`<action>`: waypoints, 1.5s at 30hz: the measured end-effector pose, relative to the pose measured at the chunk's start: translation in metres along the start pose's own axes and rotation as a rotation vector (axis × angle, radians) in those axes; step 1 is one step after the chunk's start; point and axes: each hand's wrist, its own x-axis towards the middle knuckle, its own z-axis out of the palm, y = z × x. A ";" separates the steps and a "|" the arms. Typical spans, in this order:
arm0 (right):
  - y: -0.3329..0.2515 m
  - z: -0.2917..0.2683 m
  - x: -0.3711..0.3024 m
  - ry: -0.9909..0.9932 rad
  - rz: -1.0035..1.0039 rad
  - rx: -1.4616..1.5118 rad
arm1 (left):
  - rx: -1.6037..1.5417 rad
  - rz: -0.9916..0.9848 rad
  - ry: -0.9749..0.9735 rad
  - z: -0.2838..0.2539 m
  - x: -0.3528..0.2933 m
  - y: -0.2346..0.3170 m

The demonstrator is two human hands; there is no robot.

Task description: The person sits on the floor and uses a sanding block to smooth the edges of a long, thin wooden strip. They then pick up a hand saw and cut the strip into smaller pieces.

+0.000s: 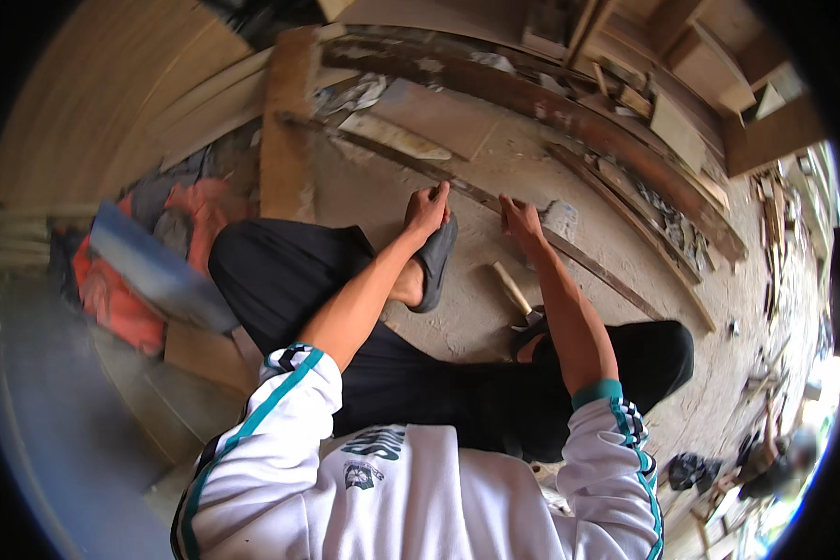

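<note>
A long, thin wooden strip (476,194) runs slantwise in front of me, from the plank at the upper left down to the right. My left hand (427,209) is closed at its near edge, thumb uppermost, above my dark clog (436,266). A short way to the right, my right hand (521,217) is also closed at the strip, its fingertips partly hidden. Between my legs lies a hammer (511,287), its pale wooden handle pointing away from me and its head partly hidden near my other foot.
A wide upright plank (287,140) stands at the far left. Long timber pieces (639,238) and a thick beam (551,107) cross the dusty floor beyond. Orange cloth (121,299) lies left beside a blue-grey board (159,261). Wooden frames (709,75) and scraps fill the far right.
</note>
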 end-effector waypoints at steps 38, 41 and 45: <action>-0.029 -0.088 -0.167 0.744 -0.265 0.527 | -0.199 0.500 -0.415 0.154 -0.032 0.096; 0.024 -0.110 -0.216 0.921 -0.201 0.585 | -0.229 0.488 -0.633 0.215 -0.071 0.094; 0.050 -0.125 -0.254 1.087 -0.135 0.647 | -0.248 0.496 -0.816 0.267 -0.102 0.090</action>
